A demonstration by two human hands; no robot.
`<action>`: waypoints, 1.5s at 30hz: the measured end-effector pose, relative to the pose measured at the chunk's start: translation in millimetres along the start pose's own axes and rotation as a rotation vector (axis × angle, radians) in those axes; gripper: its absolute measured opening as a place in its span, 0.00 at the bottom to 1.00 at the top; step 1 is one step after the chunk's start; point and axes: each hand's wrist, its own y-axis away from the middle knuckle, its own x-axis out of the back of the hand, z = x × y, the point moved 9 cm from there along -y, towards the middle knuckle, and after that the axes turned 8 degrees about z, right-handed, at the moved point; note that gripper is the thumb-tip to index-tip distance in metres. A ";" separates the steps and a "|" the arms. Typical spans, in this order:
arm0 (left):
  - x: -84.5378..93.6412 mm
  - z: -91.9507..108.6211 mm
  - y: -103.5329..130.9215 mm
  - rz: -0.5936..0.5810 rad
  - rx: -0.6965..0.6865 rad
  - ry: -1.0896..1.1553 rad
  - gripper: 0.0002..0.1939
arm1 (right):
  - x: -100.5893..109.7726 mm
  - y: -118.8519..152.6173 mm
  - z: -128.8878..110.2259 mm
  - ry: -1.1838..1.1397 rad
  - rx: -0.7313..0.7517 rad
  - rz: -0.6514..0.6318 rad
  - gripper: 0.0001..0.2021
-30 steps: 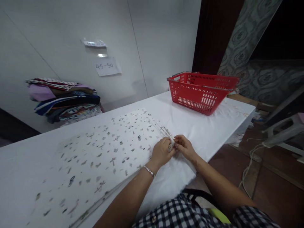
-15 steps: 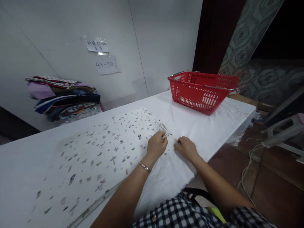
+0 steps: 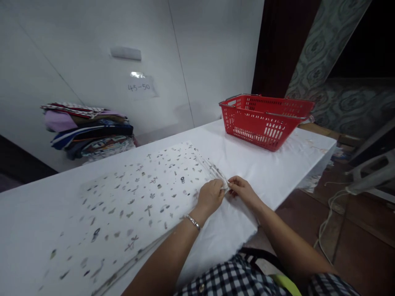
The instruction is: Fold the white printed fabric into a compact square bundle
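A white cloth with small dark and green printed motifs point(image 3: 132, 205) lies spread flat on the white-covered table point(image 3: 277, 164). Its right edge is gathered in several narrow pleats running up to my hands. My left hand point(image 3: 211, 195), with a silver bracelet at the wrist, is closed on the near corner of that edge. Beside it my right hand point(image 3: 243, 190) pinches the same corner between thumb and fingertips. The two hands almost touch. Their fingers partly hide the gripped fabric.
A red plastic basket point(image 3: 262, 123) with metal handles stands at the table's far right. Folded garments point(image 3: 89, 129) are stacked against the wall at the back left. A paper marked 45-50 point(image 3: 142, 87) hangs above. Cables point(image 3: 324, 222) and a pale stool point(image 3: 373, 172) are on the right.
My left hand has moved right and slightly down, drawing the cloth's corner along. My right hand has come to meet it and now pinches the fabric. The upper wall paper has curled over.
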 end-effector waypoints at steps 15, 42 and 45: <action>0.2 -12.5 2.0 0.079 0.170 0.367 0.06 | -7.5 9.0 -13.9 -0.152 0.096 -0.057 0.12; 2.5 -11.5 -1.1 0.066 0.176 0.420 0.02 | -4.5 5.3 -8.6 -0.241 0.093 -0.093 0.16; -0.3 -10.1 0.5 0.044 0.161 0.335 0.06 | -2.0 5.5 -10.5 -0.224 0.112 -0.068 0.16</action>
